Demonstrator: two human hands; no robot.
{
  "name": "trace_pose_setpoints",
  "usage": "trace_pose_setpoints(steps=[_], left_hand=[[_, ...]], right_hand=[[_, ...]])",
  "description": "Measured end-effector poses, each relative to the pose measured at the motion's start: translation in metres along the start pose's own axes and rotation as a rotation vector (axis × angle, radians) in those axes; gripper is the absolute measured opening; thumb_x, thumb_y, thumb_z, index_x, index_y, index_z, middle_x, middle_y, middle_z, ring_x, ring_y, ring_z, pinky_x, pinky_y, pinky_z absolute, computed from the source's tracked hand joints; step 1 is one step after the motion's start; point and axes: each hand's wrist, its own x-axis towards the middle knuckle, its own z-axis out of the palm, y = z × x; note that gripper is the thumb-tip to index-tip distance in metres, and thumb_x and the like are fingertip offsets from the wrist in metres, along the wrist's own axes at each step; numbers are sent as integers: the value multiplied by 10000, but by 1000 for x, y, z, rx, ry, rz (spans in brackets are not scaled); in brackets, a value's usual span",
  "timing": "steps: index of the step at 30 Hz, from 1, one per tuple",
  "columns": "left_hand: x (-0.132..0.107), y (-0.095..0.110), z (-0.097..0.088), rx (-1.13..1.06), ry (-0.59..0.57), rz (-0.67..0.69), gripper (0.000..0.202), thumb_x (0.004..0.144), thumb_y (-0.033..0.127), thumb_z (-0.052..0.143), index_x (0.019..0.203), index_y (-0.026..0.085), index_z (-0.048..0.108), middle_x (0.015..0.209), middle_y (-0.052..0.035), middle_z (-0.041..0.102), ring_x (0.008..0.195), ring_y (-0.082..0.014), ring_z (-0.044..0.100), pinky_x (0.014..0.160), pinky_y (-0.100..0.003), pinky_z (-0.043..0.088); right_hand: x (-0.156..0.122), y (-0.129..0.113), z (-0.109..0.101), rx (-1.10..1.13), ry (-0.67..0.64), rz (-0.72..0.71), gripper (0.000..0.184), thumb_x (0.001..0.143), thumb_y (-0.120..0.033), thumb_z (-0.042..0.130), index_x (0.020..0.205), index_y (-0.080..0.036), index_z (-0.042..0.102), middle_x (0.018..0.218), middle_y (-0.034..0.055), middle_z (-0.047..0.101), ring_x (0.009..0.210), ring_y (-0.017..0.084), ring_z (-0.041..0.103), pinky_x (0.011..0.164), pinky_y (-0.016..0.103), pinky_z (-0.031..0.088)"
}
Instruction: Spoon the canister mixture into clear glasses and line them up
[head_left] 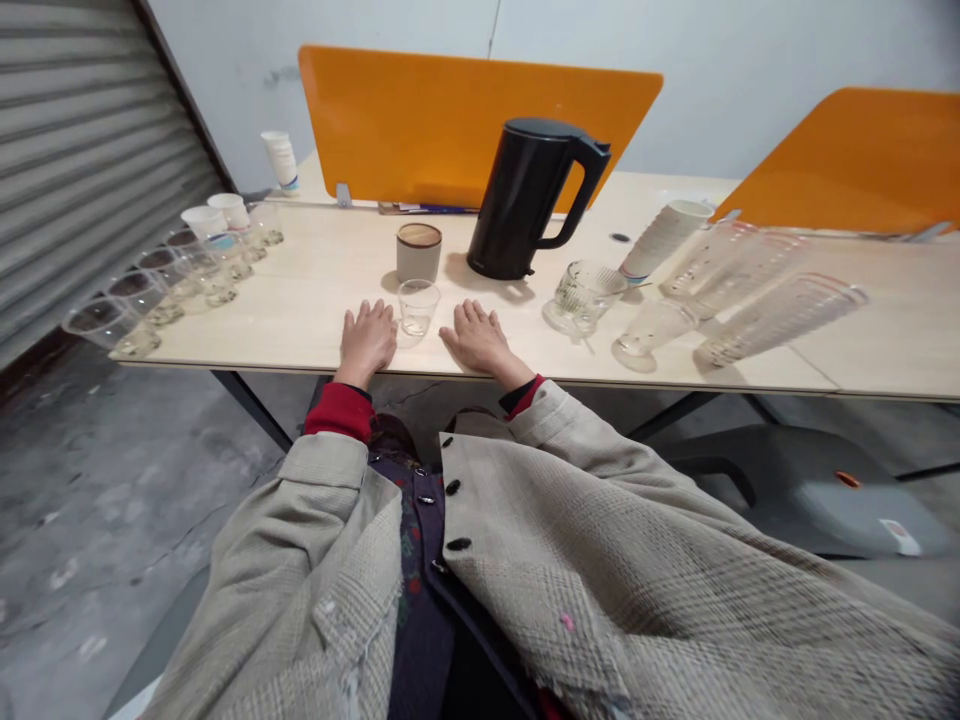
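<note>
My left hand (368,341) rests palm down near the table's front edge, fingers stretched out and holding nothing. Just to its right stands a clear plastic cup (417,310), upright between my two hands. My right hand (480,340) also lies flat on the wood on the cup's other side, fingers apart. Behind the cup sits a grey canister (418,262) with a wooden lid. A black electric kettle (517,205) is farther back, its handle to the right. To the right of my right hand is a ribbed glass cup (589,290) on a clear saucer.
Several clear cups (142,300) and two white paper cups (229,212) line the table's left end. On the right are stacked paper cups (664,240) and stacked clear cups (780,315). Orange dividers (405,125) stand behind. A grey chair (810,480) is below right.
</note>
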Motion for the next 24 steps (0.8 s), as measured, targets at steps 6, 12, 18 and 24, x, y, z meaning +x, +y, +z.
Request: trace_pose_setpoints(steps=[6,12,18,24], left_hand=[[0,0,-2,5,-7,5,601,1113,351,246,1654,223,474,1802,-93,399,1700,-359,278,1369,-653,222],[0,0,-3,8,-10,4,598,1116,347,252,1657,218,471,1803,-95,398,1700,-355,281,1374,-651,215],[-3,3,-3,14,-15,-13,605,1124,345,239,1671,209,458,1817,-78,373,1710,-335,270,1390,-612,207],[-3,3,-1,31,0,-17,597,1133,352,234,1673,232,457,1809,-74,392,1707,-321,281,1389,-606,214]], right_hand=[[0,0,-1,-5,1,0,779,1112,-485,312,1732,-14,274,1851,226,178,1745,364,130,1404,615,122],[-1,-2,-2,-10,-13,8,783,1116,-484,315,1737,-10,260,1852,227,168,1747,357,119,1408,598,113],[-5,-5,-6,-8,-21,19,781,1119,-476,310,1737,-3,250,1856,223,156,1748,352,116,1408,594,98],[-7,-7,-8,-17,-40,30,784,1126,-464,308,1748,5,218,1861,210,146,1750,344,96,1412,576,83]])
